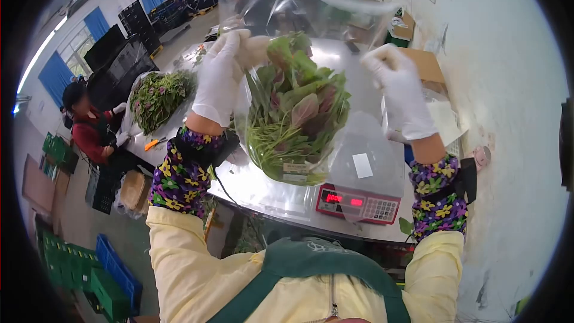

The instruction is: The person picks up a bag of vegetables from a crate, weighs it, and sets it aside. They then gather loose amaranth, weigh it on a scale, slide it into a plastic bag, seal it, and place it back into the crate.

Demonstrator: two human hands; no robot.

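Note:
A clear plastic bag [353, 98] hangs upright in front of me. Leafy greens with green and purple leaves [299, 107] fill its lower part, and a small printed label [295, 168] shows near the bottom. My left hand [220, 75], in a white glove, is closed on the bag's upper left side. My right hand [399, 84], gloved too, has curled fingers at the bag's right edge, pinching the film. Below the bag, a red digital scale [357, 204] with lit red digits stands on the metal table [263, 200]. A white paper slip [362, 165] lies above its keypad.
A large heap of greens [158, 100] in plastic sits left on the table, near an orange-handled tool [153, 144]. Beside it stands a co-worker in red sleeves [89, 137]. Cardboard boxes [426, 67] are at the right by the wall; green crates [110, 293] stand on the floor.

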